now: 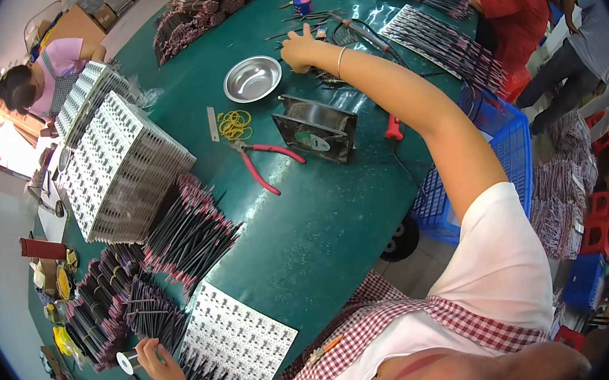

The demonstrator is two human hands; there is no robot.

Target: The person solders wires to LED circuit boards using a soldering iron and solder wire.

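Observation:
My left hand (161, 370) is low on the left, its fingers curled against a small white-flanged spool of wire (125, 362). My right hand (302, 51) reaches across the green table, fingers apart, just beyond the rim of a shiny metal bowl (253, 78). Thin tools and wires lie under and beside it; what its fingertips touch is hard to make out. Near my left hand lies a white circuit board panel (241, 330) with black wires along its lower edge. Red-handled pliers (262, 150) lie mid-table beside yellow rubber bands (235, 124) and a metal-framed fan (315, 129).
Tall stacks of white board panels (112, 162) and bundles of black, red-tipped wires (189, 235) stand left. A soldering iron (366, 35) lies past my right hand. A blue basket (504, 143) is at the table's right edge. Co-workers (515, 1) sit at the far sides.

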